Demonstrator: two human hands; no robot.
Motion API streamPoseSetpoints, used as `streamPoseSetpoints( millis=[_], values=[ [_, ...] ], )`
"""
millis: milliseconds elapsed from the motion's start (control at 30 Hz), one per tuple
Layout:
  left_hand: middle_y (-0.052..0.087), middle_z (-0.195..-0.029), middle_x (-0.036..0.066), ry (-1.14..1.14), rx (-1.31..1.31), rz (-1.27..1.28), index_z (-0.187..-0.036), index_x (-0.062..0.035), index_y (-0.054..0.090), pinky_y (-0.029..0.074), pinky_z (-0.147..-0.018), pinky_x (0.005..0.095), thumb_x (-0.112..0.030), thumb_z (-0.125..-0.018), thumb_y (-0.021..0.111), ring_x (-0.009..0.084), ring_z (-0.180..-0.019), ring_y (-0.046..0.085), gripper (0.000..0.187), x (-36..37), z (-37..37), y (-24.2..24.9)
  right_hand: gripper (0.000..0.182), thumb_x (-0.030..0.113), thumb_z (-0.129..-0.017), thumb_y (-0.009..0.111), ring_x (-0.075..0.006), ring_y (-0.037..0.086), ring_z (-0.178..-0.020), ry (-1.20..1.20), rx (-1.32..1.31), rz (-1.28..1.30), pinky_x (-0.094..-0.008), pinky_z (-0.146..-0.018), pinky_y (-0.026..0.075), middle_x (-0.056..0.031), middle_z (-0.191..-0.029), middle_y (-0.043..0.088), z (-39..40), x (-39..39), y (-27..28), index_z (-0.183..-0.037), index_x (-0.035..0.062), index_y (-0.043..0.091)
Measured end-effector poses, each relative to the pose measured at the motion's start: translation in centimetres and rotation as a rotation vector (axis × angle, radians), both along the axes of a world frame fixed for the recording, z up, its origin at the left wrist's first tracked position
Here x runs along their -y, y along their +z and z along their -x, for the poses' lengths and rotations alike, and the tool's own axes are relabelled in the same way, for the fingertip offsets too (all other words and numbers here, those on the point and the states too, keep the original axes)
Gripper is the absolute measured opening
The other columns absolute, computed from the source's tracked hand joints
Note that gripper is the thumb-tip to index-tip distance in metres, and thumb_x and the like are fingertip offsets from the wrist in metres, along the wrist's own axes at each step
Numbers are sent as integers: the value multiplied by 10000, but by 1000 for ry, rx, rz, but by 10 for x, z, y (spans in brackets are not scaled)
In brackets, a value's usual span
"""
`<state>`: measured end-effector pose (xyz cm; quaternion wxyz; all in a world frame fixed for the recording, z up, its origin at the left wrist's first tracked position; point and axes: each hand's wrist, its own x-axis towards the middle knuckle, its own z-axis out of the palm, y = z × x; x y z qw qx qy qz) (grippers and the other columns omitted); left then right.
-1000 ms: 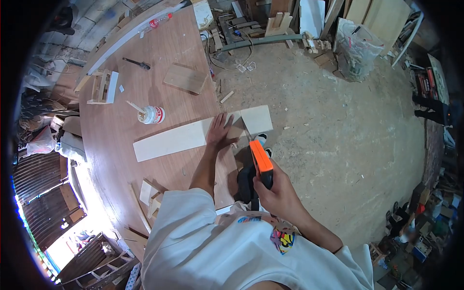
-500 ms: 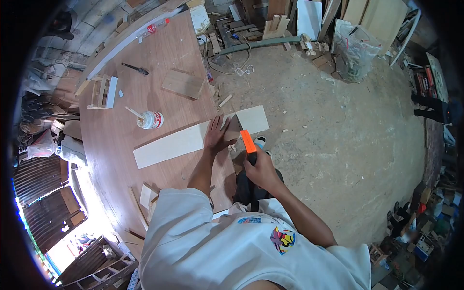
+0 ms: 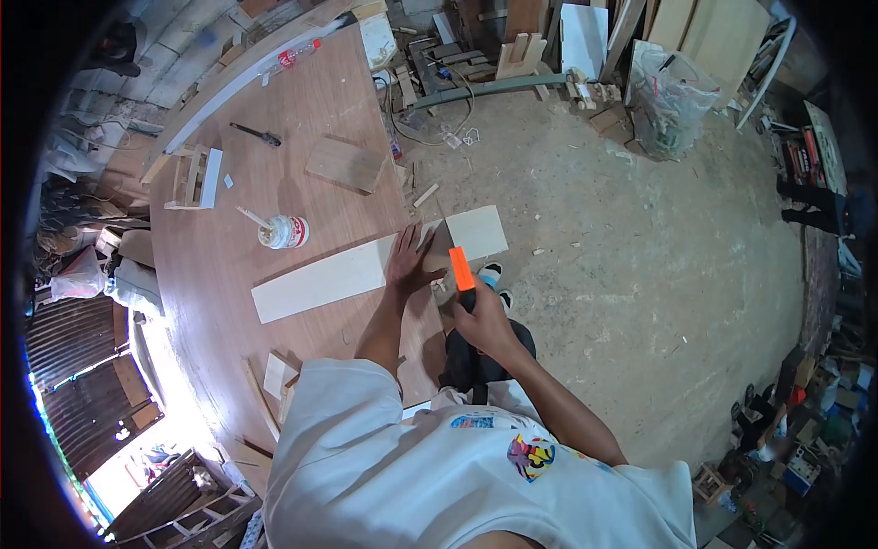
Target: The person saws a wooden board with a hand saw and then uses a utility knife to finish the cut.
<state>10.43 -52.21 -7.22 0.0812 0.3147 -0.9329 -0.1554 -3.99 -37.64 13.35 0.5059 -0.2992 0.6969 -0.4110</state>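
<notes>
A long pale board (image 3: 322, 280) lies across the table edge, its far right end jutting out over the floor. My left hand (image 3: 406, 260) rests flat on the board near that edge, fingers spread. Just right of those fingers, a handsaw (image 3: 461, 267) with an orange and black handle crosses the board. Wrapped round its handle is my right hand (image 3: 485, 316). The thin blade sits at the board, partly lost in shadow, so how deep it cuts cannot be made out.
On the wooden table (image 3: 210, 265) stand a glue jar (image 3: 291, 231) with a stick in it, a wood block (image 3: 346, 164), a small wooden frame (image 3: 191, 179), a dark tool (image 3: 256, 134) and a plastic bottle (image 3: 291, 58). A clear bag (image 3: 672, 101) stands on the floor (image 3: 631, 265).
My right hand and the saw handle have shifted slightly left. The board's overhanging end sits a little lower in view. My left hand keeps its place on the board.
</notes>
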Motion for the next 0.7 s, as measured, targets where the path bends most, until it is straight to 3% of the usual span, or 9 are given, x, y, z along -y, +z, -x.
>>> streamPoseSetpoints(
  millis=[133, 200, 267, 367, 433, 467, 533, 700],
  values=[
    [388, -1468, 219, 21, 36, -16, -1472, -97, 382, 225, -1193, 489, -511, -597, 829, 373, -1404, 322, 1066, -2, -2, -1, 181, 45, -841, 582, -266, 617, -707, 43, -5, -75, -376, -686, 490, -155, -795, 605, 10, 1, 18, -1013, -7, 558],
    [391, -1465, 219, 25, 87, -62, -1473, -96, 382, 225, -1193, 490, -514, -603, 826, 373, -1404, 322, 1063, -9, -5, 1, 343, 32, -812, 578, -458, 642, -776, 44, -83, 71, -419, -684, 499, -264, -775, 612, 9, -22, 49, -1146, -29, 535],
    [387, -1466, 222, 5, 66, -27, -1470, -93, 387, 224, -1193, 491, -525, -620, 816, 374, -1404, 321, 1046, -1, -1, 2, 362, 31, -813, 579, -459, 646, -795, 56, -99, 111, -420, -690, 499, -260, -779, 616, 9, -31, 61, -1167, -28, 534],
    [397, -1457, 230, -4, 61, -17, -1470, -88, 385, 221, -1194, 492, -544, -631, 804, 380, -1400, 325, 1042, -1, -1, 4, 361, 36, -813, 577, -461, 646, -785, 22, -116, 178, -423, -678, 500, -261, -764, 613, 6, -27, 37, -1165, -33, 532],
    [407, -1449, 232, -4, 23, -14, -1472, -87, 383, 223, -1193, 491, -547, -634, 801, 382, -1396, 329, 1043, -1, -2, 2, 210, 45, -824, 575, -291, 609, -724, 8, -38, 64, -382, -703, 482, -176, -776, 592, 6, -6, -8, -1025, -9, 544],
    [416, -1440, 233, 4, -20, -5, -1473, -86, 381, 225, -1192, 491, -550, -637, 799, 385, -1392, 334, 1044, -1, -1, 0, 210, 45, -824, 575, -291, 609, -724, 15, -42, 65, -382, -703, 482, -176, -776, 592, 4, -3, -24, -1025, -9, 544],
    [422, -1435, 235, 7, -41, 20, -1477, -87, 377, 227, -1191, 492, -554, -637, 797, 385, -1390, 337, 1049, -1, 0, -1, 359, 52, -825, 582, -425, 662, -715, 32, -159, 116, -424, -637, 499, -246, -717, 610, 2, 12, -31, -1169, -38, 535],
    [427, -1430, 233, -4, 66, -22, -1482, -90, 370, 231, -1188, 496, -560, -649, 791, 383, -1388, 341, 1045, -9, -7, 4, 353, 41, -818, 579, -399, 678, -781, 40, -75, 104, -422, -703, 514, -237, -788, 627, 4, -34, 50, -1162, -28, 539]
  ],
)
